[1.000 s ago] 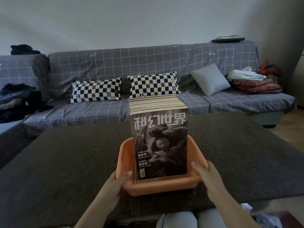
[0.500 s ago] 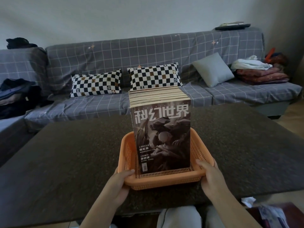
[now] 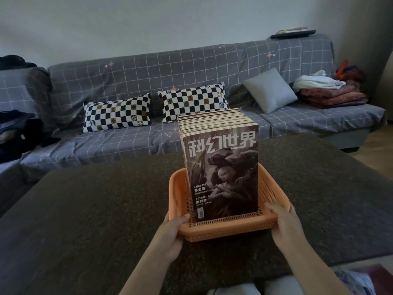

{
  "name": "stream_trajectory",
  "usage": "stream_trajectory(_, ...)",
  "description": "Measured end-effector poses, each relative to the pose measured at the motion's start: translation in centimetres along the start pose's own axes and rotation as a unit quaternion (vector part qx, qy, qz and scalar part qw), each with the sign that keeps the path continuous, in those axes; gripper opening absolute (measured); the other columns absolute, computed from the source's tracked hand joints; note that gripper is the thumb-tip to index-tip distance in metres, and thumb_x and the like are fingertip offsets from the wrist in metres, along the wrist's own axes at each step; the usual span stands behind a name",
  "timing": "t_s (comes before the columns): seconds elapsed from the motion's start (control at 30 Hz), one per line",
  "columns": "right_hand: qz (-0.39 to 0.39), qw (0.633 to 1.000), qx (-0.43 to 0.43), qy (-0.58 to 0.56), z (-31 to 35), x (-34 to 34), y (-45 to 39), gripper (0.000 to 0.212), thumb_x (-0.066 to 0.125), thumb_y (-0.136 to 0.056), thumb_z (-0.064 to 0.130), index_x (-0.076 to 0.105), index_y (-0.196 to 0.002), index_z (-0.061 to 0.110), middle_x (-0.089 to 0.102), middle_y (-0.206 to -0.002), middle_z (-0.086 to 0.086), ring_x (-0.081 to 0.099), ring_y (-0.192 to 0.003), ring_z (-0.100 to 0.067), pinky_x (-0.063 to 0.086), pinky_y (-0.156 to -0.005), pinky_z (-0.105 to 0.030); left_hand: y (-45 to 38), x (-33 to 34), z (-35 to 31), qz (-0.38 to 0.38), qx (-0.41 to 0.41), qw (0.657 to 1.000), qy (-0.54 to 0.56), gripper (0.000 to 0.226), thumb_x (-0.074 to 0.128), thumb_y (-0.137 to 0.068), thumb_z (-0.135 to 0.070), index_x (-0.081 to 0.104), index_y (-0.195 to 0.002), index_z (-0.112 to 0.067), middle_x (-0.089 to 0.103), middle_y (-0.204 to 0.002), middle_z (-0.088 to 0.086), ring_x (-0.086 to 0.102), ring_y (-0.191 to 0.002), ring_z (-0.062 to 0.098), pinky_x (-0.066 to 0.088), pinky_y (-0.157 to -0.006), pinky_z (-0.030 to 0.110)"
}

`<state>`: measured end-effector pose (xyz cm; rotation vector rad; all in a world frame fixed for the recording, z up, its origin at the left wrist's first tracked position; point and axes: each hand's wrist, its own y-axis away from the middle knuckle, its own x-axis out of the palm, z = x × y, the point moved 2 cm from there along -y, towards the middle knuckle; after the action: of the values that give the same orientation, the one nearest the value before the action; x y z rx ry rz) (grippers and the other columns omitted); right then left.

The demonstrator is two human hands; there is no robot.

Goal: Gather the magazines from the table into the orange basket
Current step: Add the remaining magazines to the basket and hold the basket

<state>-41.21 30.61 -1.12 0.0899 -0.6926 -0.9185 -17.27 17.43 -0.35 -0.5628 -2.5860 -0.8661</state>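
An orange perforated basket (image 3: 225, 228) sits on the dark speckled table (image 3: 95, 209), near its front edge. Several magazines (image 3: 221, 173) stand upright inside it as a thick pack, the front cover dark with large white characters. My left hand (image 3: 172, 233) grips the basket's near left corner, thumb hooked over the rim. My right hand (image 3: 285, 226) grips the near right corner the same way, thumb on the rim beside the magazines. Both forearms reach in from the bottom of the view.
A grey checked sofa (image 3: 191, 67) runs behind the table with two chequered pillows (image 3: 117, 112), a grey cushion (image 3: 269, 90) and folded blankets (image 3: 331, 94). Dark clothes (image 3: 17, 133) lie at far left. My knees show under the table's front edge.
The basket with the magazines now appears further right and a little further from the table's front edge. Both hands keep their grip on its near corners.
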Motion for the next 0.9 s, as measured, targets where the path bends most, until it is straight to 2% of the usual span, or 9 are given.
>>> stream_trajectory(0.13, -0.025, 0.999, -0.024, 0.02, 1.0, -0.7, -1.4, 0.077, 0.065, -0.076, -0.001, 0.034, -0.14, 0.03, 0.052, -0.129, -0.005, 0.05, -0.114, -0.023, 0.039, -0.1, -0.041, -2.1, 2.7, 0.1, 0.004, -0.021, 1.0, -0.007, 0.076, 0.064, -0.079, -0.001, 0.033, -0.144, -0.026, 0.064, -0.118, 0.016, 0.066, -0.102, 0.033, 0.054, -0.072, 0.044)
stream_trajectory(0.3, -0.058, 0.994, -0.034, 0.087, 2.9, -1.7, -4.2, 0.089, 0.072, -0.073, 0.012, 0.022, -0.145, 0.032, 0.046, -0.135, -0.005, 0.039, -0.126, -0.026, 0.025, -0.111, -0.048, -4.9, 7.0, 0.6, 0.021, -0.029, 0.999, -0.029, 0.073, 0.064, -0.082, -0.003, 0.034, -0.145, -0.024, 0.064, -0.118, 0.015, 0.065, -0.102, 0.031, 0.052, -0.068, 0.04)
stream_trajectory(0.43, -0.088, 0.985, -0.033, 0.142, 5.1, -3.0, -7.2, 0.089, 0.071, -0.078, 0.023, 0.016, -0.148, 0.03, 0.041, -0.14, -0.01, 0.034, -0.131, -0.03, 0.023, -0.111, -0.05, -7.3, 10.3, 0.8, 0.049, -0.032, 0.998, -0.035, 0.073, 0.066, -0.081, -0.005, 0.035, -0.144, -0.022, 0.064, -0.118, 0.014, 0.065, -0.102, 0.03, 0.053, -0.067, 0.04)
stream_trajectory(0.57, -0.095, 0.981, -0.042, 0.165, 7.3, -4.4, -10.3, 0.084, 0.067, -0.082, 0.024, 0.015, -0.148, 0.029, 0.04, -0.14, -0.012, 0.034, -0.131, -0.032, 0.024, -0.11, -0.052, -9.8, 13.7, 1.2, 0.058, -0.037, 0.996, -0.053, 0.07, 0.066, -0.083, -0.006, 0.035, -0.144, -0.021, 0.061, -0.122, 0.015, 0.062, -0.104, 0.031, 0.051, -0.07, 0.042)
stream_trajectory(0.67, -0.109, 0.977, -0.047, 0.175, 8.9, -5.2, -12.5, 0.082, 0.065, -0.083, 0.024, 0.015, -0.148, 0.029, 0.041, -0.14, -0.013, 0.036, -0.13, -0.033, 0.025, -0.109, -0.052, -11.8, 16.3, 1.5, 0.068, -0.031, 0.995, -0.067, 0.067, 0.065, -0.085, -0.007, 0.035, -0.144, -0.019, 0.06, -0.124, 0.015, 0.061, -0.107, 0.032, 0.052, -0.078, 0.045)
stream_trajectory(0.8, -0.127, 0.973, -0.054, 0.183, 11.0, -6.4, -15.4, 0.079, 0.064, -0.084, 0.025, 0.017, -0.148, 0.027, 0.044, -0.137, -0.013, 0.04, -0.127, -0.033, 0.028, -0.108, -0.052, -14.5, 19.5, 1.9, 0.076, -0.024, 0.993, -0.081, 0.066, 0.065, -0.085, -0.009, 0.036, -0.143, -0.018, 0.059, -0.127, 0.016, 0.058, -0.113, 0.033, 0.045, -0.1, 0.053)
stream_trajectory(0.9, -0.14, 0.971, -0.058, 0.185, 12.6, -7.2, -17.6, 0.072, 0.062, -0.086, 0.024, 0.022, -0.146, 0.024, 0.047, -0.133, -0.013, 0.044, -0.122, -0.032, 0.032, -0.104, -0.05, -16.3, 22.0, 2.4, 0.081, -0.016, 0.992, -0.091, 0.066, 0.067, -0.084, -0.011, 0.036, -0.142, -0.019, 0.057, -0.128, 0.016, 0.056, -0.115, 0.034, 0.043, -0.101, 0.053)
